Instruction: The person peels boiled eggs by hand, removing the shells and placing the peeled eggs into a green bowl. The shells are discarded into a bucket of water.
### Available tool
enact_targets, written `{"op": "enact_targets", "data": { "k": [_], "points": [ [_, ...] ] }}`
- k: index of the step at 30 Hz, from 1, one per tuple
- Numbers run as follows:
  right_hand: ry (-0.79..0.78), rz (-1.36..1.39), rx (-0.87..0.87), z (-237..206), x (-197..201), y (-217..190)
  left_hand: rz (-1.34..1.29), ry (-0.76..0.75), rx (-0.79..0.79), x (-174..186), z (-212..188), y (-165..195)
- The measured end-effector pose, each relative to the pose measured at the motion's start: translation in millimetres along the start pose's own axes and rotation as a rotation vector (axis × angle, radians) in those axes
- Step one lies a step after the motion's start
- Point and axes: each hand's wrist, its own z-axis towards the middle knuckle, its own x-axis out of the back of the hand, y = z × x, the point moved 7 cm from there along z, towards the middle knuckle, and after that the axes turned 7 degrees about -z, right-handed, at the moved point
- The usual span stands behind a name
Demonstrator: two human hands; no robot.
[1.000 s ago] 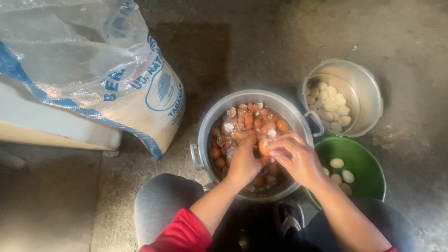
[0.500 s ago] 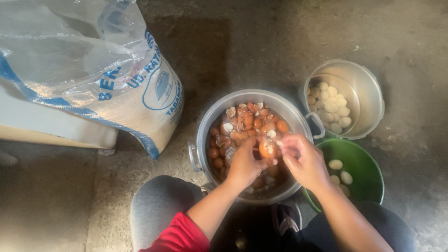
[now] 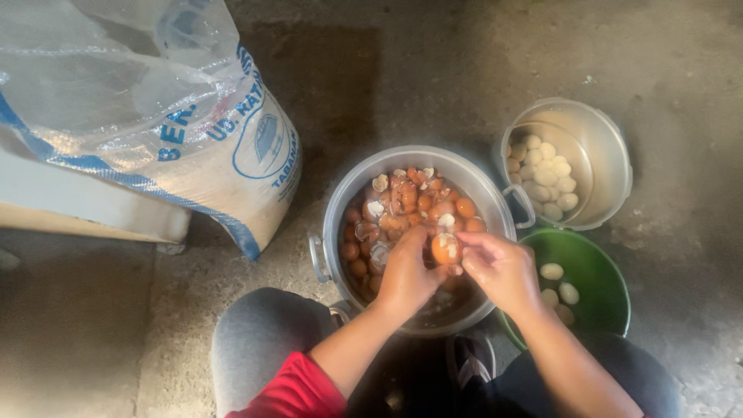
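We are holding a brown egg [image 3: 446, 248], partly peeled, over the metal pot [image 3: 340, 209], our left hand [image 3: 408, 272] curling around it and our right hand [image 3: 501, 268] pinching its shell. At three o'clock a green bowl [image 3: 600, 272] is cradling peeled eggs [image 3: 551, 271]; at one o'clock a pale bucket [image 3: 604, 147] is holding more.

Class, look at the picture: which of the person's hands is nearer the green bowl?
Right. The right hand hovers just beside the green bowl's rim; the left hand is farther off, over the pot.
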Motion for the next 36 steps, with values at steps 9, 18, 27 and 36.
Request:
{"op": "enact_targets", "data": {
  "k": [9,18,27,36],
  "points": [
    [-0.012,0.003,0.079,-4,2,-23,0.022,0.040,-0.084,2,-6,6],
    [-0.003,-0.168,0.001,-6,2,-25,0.064,0.050,-0.143,-2,-8,7],
    [-0.072,-0.120,-0.042,1,3,-2,-0.044,-0.028,0.065,-6,-4,-9],
    [-0.086,0.061,0.096,12,16,1,-0.606,-0.188,0.387,-20,-1,-39]
  ]
}}
